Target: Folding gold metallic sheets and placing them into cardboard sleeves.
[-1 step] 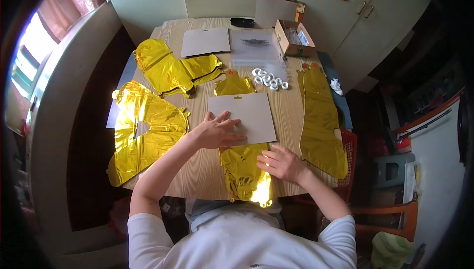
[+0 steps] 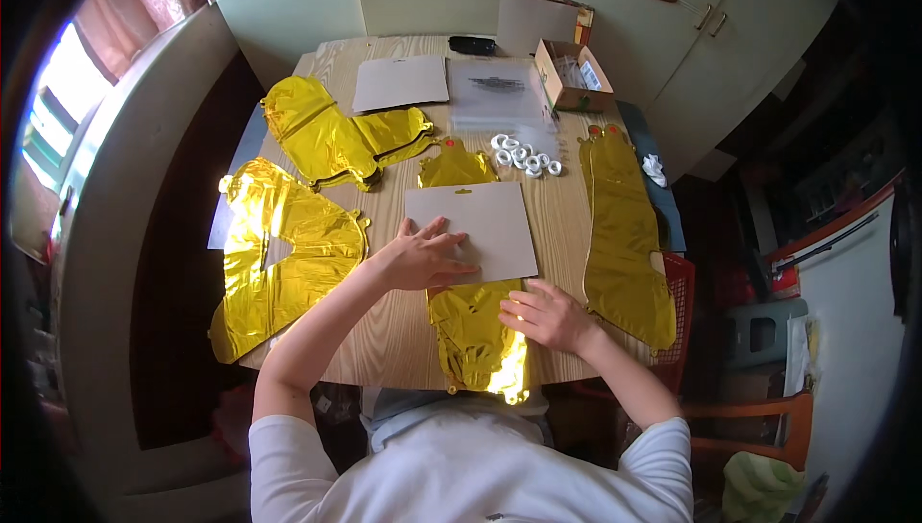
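On a wood-grain table [image 2: 384,350], a person's left hand [image 2: 423,259] lies with fingers spread on a pale card [image 2: 499,235] covering the middle of a gold foil shape [image 2: 471,316], while the right hand [image 2: 549,317], loosely open, has its fingertips over the foil's right edge, near the card.

L fingers [image 2: 431,229] spread, palm-down; R fingers [image 2: 520,311] sl. curled; both forearms [image 2: 331,310] angled fwd/inwd

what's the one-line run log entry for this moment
left hand: spread on pale card; right hand: over edge of gold foil; card: across foil; white rings: beyond card
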### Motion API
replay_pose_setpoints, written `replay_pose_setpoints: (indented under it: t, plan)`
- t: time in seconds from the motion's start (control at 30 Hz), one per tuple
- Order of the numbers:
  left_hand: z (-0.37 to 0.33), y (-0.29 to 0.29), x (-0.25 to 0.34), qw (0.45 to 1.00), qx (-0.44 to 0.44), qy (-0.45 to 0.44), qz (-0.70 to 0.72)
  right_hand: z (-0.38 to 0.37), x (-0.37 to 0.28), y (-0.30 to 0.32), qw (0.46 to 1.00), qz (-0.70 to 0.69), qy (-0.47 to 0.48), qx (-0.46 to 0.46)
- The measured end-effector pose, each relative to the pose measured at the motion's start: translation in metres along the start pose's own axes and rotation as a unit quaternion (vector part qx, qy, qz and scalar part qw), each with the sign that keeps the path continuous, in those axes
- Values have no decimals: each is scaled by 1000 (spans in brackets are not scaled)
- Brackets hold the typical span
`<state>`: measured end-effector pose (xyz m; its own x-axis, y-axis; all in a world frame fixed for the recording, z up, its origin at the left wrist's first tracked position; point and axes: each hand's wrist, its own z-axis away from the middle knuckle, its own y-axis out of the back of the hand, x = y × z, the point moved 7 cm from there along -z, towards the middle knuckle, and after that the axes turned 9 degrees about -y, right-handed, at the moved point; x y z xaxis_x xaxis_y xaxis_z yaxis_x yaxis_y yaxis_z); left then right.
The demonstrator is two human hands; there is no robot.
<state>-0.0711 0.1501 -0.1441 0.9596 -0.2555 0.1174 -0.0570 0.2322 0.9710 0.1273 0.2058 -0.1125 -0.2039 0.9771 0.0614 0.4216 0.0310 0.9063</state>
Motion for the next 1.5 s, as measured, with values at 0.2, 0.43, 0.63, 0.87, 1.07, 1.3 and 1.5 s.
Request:
replay_pose_setpoints:
  t: [0.2,0.43,0.63,0.87,1.07,1.3,1.5]
  plan:
    - [1,-2,0,1000,15,-4,-16,-5,12,-18,998,-63,-17,-2]
    - [2,-1,1,1000,23,-9,-12,-1,23,-27,973,-206,-101,-11]
    - [9,-9,12,998,46,-14,-30,2,12,-20,970,-219,-106,-18]
    - [28,-18,39,999,46,-11,-7,4,7,-12,929,-328,-172,-11]
    - [35,-28,24,994,99,3,51,-15,47,-41,842,-387,-366,-86]
    - [35,-36,12,996,46,-16,71,-17,81,-80,870,-326,-363,-70]
    - [48,-44,22,990,94,-32,98,-4,56,-64,865,-352,-343,-106]
